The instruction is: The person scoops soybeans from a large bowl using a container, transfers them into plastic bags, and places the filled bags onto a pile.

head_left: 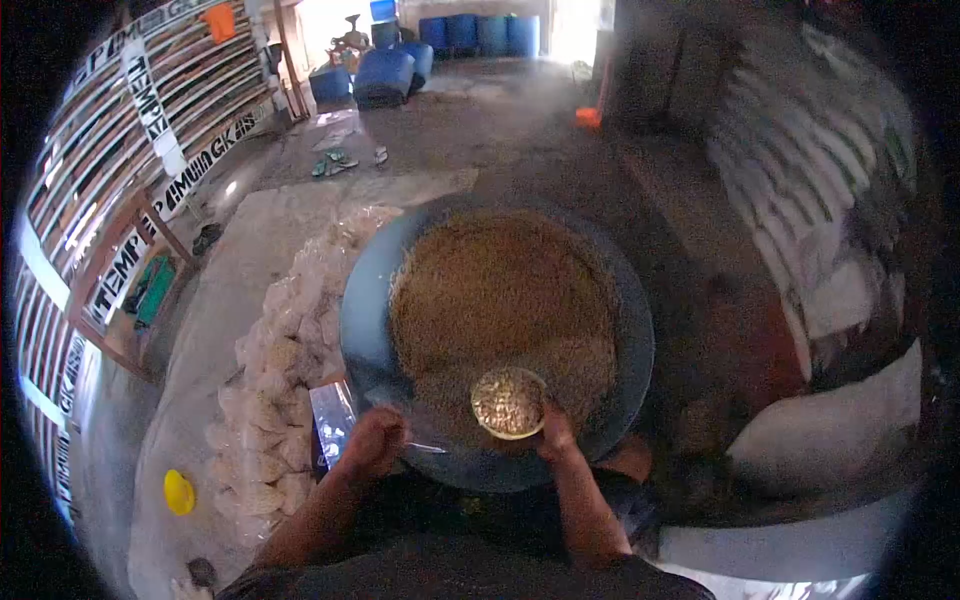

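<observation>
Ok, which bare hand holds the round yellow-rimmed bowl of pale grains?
The right hand, gripping the bowl over the round blue-grey basin; the left hand has no bowl, seemingly just clear plastic.

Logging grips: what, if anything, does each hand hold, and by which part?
Right hand: the filled bowl, by its right side. Left hand: apparently clear plastic; exact hold unclear.

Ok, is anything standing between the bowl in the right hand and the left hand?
No obstacle is visible. The bowl of pale grains in the right hand is over the basin; only clear plastic, seemingly gripped by the left hand, reaches into the gap.
</observation>
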Motion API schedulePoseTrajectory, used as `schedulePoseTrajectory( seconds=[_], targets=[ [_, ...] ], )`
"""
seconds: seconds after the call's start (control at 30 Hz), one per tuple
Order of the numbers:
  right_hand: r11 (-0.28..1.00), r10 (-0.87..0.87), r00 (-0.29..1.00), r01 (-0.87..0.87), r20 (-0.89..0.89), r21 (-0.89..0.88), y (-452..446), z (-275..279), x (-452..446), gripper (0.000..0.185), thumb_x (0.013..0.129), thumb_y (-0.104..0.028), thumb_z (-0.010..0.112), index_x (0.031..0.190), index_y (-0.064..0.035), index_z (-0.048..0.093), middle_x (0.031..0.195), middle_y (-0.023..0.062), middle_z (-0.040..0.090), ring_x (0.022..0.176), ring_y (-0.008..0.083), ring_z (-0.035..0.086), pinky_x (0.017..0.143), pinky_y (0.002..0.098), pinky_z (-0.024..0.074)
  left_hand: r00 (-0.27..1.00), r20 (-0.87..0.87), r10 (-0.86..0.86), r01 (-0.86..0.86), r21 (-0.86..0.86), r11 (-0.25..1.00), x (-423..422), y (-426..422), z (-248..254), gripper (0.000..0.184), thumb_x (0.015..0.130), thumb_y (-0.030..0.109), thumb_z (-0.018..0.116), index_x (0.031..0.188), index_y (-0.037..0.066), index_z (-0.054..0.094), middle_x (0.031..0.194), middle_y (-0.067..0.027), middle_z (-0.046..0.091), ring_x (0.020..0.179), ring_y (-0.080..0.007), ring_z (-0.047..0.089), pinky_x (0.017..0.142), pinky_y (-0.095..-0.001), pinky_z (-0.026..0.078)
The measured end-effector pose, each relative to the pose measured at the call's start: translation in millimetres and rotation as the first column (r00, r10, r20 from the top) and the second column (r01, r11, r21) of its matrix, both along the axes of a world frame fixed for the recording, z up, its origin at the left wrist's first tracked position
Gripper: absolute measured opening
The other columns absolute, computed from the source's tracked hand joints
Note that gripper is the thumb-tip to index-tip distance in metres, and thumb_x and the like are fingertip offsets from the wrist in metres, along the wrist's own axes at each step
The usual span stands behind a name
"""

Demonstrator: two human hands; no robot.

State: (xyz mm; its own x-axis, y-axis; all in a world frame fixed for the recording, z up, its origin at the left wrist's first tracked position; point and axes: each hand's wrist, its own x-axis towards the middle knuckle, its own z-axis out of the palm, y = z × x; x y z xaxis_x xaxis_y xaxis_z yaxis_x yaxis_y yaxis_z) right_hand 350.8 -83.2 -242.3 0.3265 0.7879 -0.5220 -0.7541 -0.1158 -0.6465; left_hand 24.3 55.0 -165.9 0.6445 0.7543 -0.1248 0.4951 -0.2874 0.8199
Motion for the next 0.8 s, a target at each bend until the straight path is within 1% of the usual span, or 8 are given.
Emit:
schedulePoseTrajectory(
  seconds=[0.07, 0.13, 0.2, 0.23, 0.3, 0.5, 0.6, 0.8],
  targets=[
    [0.988, 0.005, 1.0, -0.007, 0.014, 0.154, -0.4, 42.6, -8.5, 0.059, 0.102, -0.043, 0.043, 0.146, -0.0046, 0.035, 0.142, 0.0162, 0.048, 0.126, 0.0347, 0.052, 0.103, 0.0525, 0.0449, 0.994, 0.005, 0.113, -0.108, 0.346, 0.932, 18.2, 12.8, -3.7, 0.008, 0.09, 0.012, 0.061, 0.093, 0.006, 0.066, 0.089, -0.0076, 0.068, 0.082, -0.0223, 0.063, 0.075, -0.0364, 0.051],
    [0.945, 0.012, 0.999, -0.021, 0.03, 0.328, -1.4, 83.8, -19.6, 0.061, 0.101, -0.045, 0.043, 0.145, -0.0039, 0.035, 0.142, 0.0161, 0.049, 0.124, 0.0353, 0.054, 0.099, 0.0538, 0.049, 0.856, 0.424, 0.296, -0.365, 0.089, 0.927, 76.8, 0.6, 18.2, 0.018, 0.086, 0.013, 0.065, 0.103, 0.006, 0.066, 0.095, -0.0097, 0.069, 0.087, -0.0264, 0.065, 0.08, -0.0367, 0.051],
    [0.837, 0.168, 0.976, -0.067, -0.139, 0.544, 0.1, 129.4, -36.9, 0.061, 0.1, -0.044, 0.044, 0.144, -0.0023, 0.037, 0.138, 0.0167, 0.052, 0.119, 0.0352, 0.058, 0.095, 0.0533, 0.0518, 0.993, -0.102, -0.059, 0.071, 0.118, 0.99, 114.6, 9.6, -19.5, 0.041, 0.085, 0.016, 0.068, 0.124, 0.009, 0.058, 0.115, -0.0127, 0.066, 0.105, -0.0285, 0.063, 0.09, -0.0373, 0.05],
    [0.772, 0.252, 0.945, -0.067, -0.208, 0.632, -0.1, 141.3, -42.6, 0.061, 0.099, -0.043, 0.045, 0.143, -0.0015, 0.037, 0.136, 0.0169, 0.054, 0.116, 0.0351, 0.06, 0.093, 0.0531, 0.0531, 0.939, 0.283, -0.195, 0.049, 0.453, 0.89, 137.6, -1.9, -18.1, 0.06, 0.085, 0.023, 0.072, 0.138, 0.009, 0.048, 0.133, -0.0126, 0.057, 0.121, -0.025, 0.057, 0.1, -0.0375, 0.046],
    [0.816, 0.322, 0.911, -0.128, -0.259, 0.563, 5.2, 123.0, -39.3, 0.058, 0.095, -0.042, 0.05, 0.137, -0.0018, 0.047, 0.128, 0.0155, 0.061, 0.112, 0.0321, 0.063, 0.095, 0.0504, 0.0522, 0.519, 0.835, 0.184, 0.419, -0.436, 0.797, 138.8, -37.5, 17.6, 0.063, 0.086, 0.027, 0.074, 0.14, 0.006, 0.047, 0.137, -0.012, 0.053, 0.126, -0.022, 0.053, 0.102, -0.0373, 0.046],
    [0.898, 0.355, 0.905, -0.261, -0.232, 0.354, -33.8, 82.2, -12.6, 0.055, 0.092, -0.035, 0.055, 0.134, 0.0002, 0.052, 0.135, 0.018, 0.057, 0.118, 0.0328, 0.059, 0.105, 0.0456, 0.0458, 0.408, 0.856, 0.317, 0.627, -0.515, 0.584, 147.3, -25.2, -87.4, 0.041, 0.092, 0.023, 0.068, 0.127, 0.004, 0.057, 0.124, -0.0124, 0.062, 0.112, -0.0222, 0.062, 0.097, -0.038, 0.05],
    [0.936, 0.349, 0.93, -0.339, 0.119, -0.094, -46.8, 34.2, 43.4, 0.051, 0.091, -0.03, 0.058, 0.131, 0.0012, 0.055, 0.131, 0.0162, 0.06, 0.115, 0.0307, 0.061, 0.102, 0.0444, 0.0482, 0.636, 0.647, 0.421, 0.497, -0.76, 0.418, 152.5, -27.8, -31.9, 0.027, 0.094, 0.026, 0.067, 0.105, 0.001, 0.068, 0.094, -0.009, 0.07, 0.087, -0.021, 0.07, 0.074, -0.034, 0.057],
    [0.761, 0.639, 0.719, -0.542, 0.272, -0.357, 0.7, 109.5, 31.8, 0.045, 0.092, -0.029, 0.06, 0.124, 0.0034, 0.059, 0.12, 0.0158, 0.065, 0.103, 0.0292, 0.066, 0.096, 0.044, 0.0527, 0.889, 0.439, -0.13, 0.186, -0.086, 0.979, 141.2, -36.2, -8.4, 0.02, 0.091, 0.02, 0.064, 0.1, 0.004, 0.07, 0.09, -0.0178, 0.071, 0.084, -0.0263, 0.071, 0.073, -0.0391, 0.055]
  ],
)
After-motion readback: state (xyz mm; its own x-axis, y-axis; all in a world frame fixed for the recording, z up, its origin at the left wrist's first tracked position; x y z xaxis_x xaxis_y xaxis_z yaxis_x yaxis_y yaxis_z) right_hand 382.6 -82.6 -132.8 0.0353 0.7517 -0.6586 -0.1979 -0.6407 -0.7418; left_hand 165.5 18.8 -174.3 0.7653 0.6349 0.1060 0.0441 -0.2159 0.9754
